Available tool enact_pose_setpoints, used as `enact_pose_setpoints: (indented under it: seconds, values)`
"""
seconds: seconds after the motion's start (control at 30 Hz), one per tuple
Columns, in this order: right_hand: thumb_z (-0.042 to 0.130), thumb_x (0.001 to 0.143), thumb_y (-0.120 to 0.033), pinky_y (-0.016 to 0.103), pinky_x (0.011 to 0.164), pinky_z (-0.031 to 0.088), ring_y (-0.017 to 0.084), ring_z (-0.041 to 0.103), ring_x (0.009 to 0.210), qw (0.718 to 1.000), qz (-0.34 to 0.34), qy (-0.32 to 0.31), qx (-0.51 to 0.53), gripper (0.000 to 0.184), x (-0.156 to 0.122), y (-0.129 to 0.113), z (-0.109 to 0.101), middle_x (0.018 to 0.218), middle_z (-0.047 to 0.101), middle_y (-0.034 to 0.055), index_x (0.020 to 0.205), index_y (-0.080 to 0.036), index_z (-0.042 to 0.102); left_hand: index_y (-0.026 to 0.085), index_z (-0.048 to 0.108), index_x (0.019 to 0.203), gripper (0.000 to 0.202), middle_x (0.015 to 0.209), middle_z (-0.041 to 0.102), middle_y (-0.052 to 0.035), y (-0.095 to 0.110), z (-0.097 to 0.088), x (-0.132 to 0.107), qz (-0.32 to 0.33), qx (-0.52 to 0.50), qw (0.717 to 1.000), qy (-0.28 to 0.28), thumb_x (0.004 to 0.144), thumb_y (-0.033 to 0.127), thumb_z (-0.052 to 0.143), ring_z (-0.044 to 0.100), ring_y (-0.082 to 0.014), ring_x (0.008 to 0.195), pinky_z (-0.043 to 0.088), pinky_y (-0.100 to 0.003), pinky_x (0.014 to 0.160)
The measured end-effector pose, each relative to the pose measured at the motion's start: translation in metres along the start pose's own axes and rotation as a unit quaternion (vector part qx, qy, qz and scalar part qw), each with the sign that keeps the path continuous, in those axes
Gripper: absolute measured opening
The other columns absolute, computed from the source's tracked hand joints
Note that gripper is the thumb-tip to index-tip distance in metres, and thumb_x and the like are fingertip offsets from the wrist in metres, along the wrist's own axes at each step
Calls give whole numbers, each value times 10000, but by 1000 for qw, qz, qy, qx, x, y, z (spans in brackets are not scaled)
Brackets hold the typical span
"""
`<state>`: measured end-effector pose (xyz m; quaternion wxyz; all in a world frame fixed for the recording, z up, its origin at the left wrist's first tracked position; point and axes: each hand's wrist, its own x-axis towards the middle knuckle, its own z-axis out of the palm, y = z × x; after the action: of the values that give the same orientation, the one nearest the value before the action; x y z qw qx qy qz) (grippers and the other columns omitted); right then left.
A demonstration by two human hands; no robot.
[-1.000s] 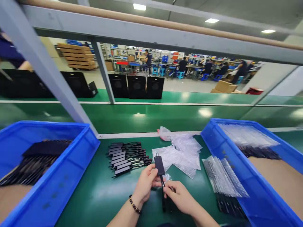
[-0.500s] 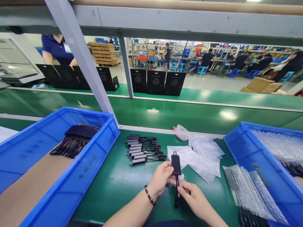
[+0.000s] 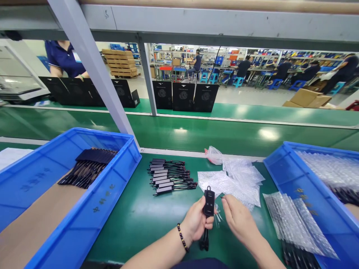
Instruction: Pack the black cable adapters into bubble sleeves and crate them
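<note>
My left hand [image 3: 198, 218] is wrapped round a small black box-shaped controller [image 3: 209, 202] with a loop at its top. Its face has small marks, and two short cables [image 3: 204, 241] hang below the fist. Thin clear plastic strips [image 3: 218, 216] stick out beside the left fingers. Just to the right, apart from the controller, my right hand [image 3: 238, 216] has its fingers pressed together; a small dark tip shows at them, too small to name. Beyond my hands, several similar controllers [image 3: 164, 184] with cables lie in a stacked row on the green table.
Bubble-wrap bags [image 3: 238, 181] lie beyond my hands, with a crumpled clear bag [image 3: 214, 155]. A blue bin [image 3: 112, 198] stands left, another [image 3: 276, 158] right. Bagged controllers [image 3: 298, 220] lean by the right bin. Across the conveyor [image 3: 224, 134] stand black panels [image 3: 183, 96] and a co-worker [image 3: 66, 59].
The controller has turned to show its marked face, and my left hand has closed round its lower end. My right hand has let go of the cables and moved up and right.
</note>
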<state>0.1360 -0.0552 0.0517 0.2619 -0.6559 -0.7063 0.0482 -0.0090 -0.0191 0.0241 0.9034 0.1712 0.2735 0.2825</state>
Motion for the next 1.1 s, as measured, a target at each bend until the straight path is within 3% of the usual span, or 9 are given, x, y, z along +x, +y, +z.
enact_pose_setpoints:
  seconds: [0.13, 0.43, 0.57, 0.77, 0.83, 0.97, 1.1]
  values:
    - [261, 908, -278, 242, 545, 337, 125, 492, 544, 995, -52, 47, -77, 314, 8, 0, 11, 585, 505, 8, 659, -209, 439, 164, 476, 1001, 477, 677, 509, 4, -3, 1, 0, 21, 16, 1000, -1, 717, 539, 552, 330, -23, 393, 125, -179, 404]
    - [258, 912, -270, 238, 537, 314, 115, 473, 523, 991, -65, 55, -107, 333, 9, -1, 17, 565, 481, -2, 637, -206, 434, 177, 460, 961, 456, 682, 500, 10, -3, 1, -1, 33, 23, 999, -2, 710, 546, 557, 340, -20, 404, 131, -178, 410]
    - [245, 910, -304, 240, 529, 317, 118, 474, 520, 996, -42, 36, -69, 341, 10, -1, 16, 577, 492, 0, 636, -209, 425, 180, 453, 957, 444, 688, 496, 11, -3, 2, 0, 35, 27, 999, -5, 718, 541, 550, 342, -20, 405, 130, -178, 411]
    - [229, 897, -425, 233, 511, 339, 119, 475, 510, 990, 65, -98, 74, 386, 17, -1, 13, 541, 489, -18, 593, -218, 349, 185, 439, 918, 439, 687, 496, 10, -4, 1, 0, 33, 23, 999, -6, 706, 550, 559, 347, -19, 403, 132, -179, 407]
    - [227, 885, -468, 234, 510, 343, 120, 469, 507, 984, 86, -117, 106, 407, 18, -1, 11, 528, 478, -22, 577, -219, 324, 189, 435, 915, 437, 682, 496, 12, -4, 1, 0, 30, 21, 999, -4, 705, 551, 559, 347, -19, 401, 131, -179, 407]
    - [222, 873, -505, 238, 498, 338, 118, 444, 491, 984, 90, -104, 113, 426, 18, -1, 9, 511, 450, -27, 565, -222, 299, 189, 435, 896, 409, 676, 499, 13, -4, 0, 0, 33, 14, 999, -3, 718, 538, 553, 344, -20, 400, 131, -180, 406]
    - [211, 889, -458, 252, 513, 348, 137, 481, 533, 993, 63, -64, 74, 407, 15, 0, 10, 564, 494, -4, 603, -223, 379, 189, 441, 891, 392, 680, 498, 14, -5, -1, 0, 38, 11, 999, -5, 729, 530, 546, 344, -20, 403, 137, -178, 408]
